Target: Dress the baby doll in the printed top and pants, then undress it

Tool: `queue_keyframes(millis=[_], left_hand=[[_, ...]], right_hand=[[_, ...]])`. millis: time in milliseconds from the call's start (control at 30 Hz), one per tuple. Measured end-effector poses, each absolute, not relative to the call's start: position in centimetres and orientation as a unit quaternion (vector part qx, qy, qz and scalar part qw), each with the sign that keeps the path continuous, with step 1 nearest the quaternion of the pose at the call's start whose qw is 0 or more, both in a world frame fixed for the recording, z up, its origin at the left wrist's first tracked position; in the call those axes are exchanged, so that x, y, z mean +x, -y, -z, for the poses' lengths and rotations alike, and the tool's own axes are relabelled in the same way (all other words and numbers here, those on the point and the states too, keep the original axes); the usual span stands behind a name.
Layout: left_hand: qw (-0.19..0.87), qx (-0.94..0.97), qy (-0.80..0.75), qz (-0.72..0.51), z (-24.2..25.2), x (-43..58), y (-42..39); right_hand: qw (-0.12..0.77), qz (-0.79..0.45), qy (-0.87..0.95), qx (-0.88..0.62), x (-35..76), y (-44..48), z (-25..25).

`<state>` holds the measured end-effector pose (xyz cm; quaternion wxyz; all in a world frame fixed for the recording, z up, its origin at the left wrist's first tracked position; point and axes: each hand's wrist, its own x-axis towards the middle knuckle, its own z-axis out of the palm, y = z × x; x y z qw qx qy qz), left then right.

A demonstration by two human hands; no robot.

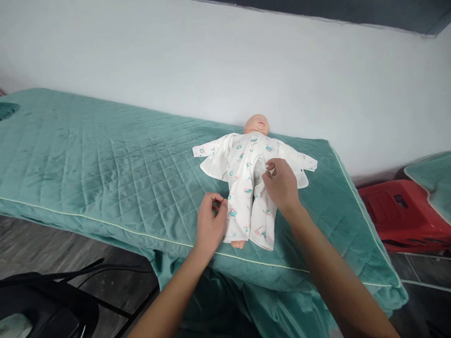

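A baby doll (256, 124) lies on its back on a green quilted bed cover, with its head toward the wall. It wears a white baby outfit (243, 188) printed with small coloured figures. The sleeves are spread to both sides, and plain white flaps lie open beneath them. One foot (238, 244) shows below the trouser leg on the left; the other foot is hidden. My left hand (211, 220) pinches the outer edge of that trouser leg. Higher up, near the gap between the legs, my right hand (282, 183) closes its fingertips on the cloth.
The quilted bed cover (105, 164) runs along a white wall (158, 56), its piped front edge closest to me. A red plastic stool or chair (401, 211) stands beyond the right end. At the lower left is a black object with straps (45, 300).
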<state>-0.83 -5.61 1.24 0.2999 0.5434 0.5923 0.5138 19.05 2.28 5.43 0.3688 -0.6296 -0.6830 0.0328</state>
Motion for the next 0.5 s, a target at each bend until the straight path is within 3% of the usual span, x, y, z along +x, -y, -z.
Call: queue_keyframes(millis=[167, 333, 500], left_hand=[[0.087, 0.723, -0.481, -0.488, -4.1, 0.5, 3.3], [0.035, 0.838, -0.419, -0.347, -6.3, 2.8, -1.3], [-0.002, 0.843, -0.470, -0.261, -5.3, 3.9, -3.6]], right_hand=[[0.406, -0.024, 0.698, -0.589, 18.8, -2.2, -5.3], [0.416, 0.029, 0.732, -0.539, 19.0, -2.6, -4.2], [0.414, -0.023, 0.737, -0.534, 19.9, -2.9, -2.0]])
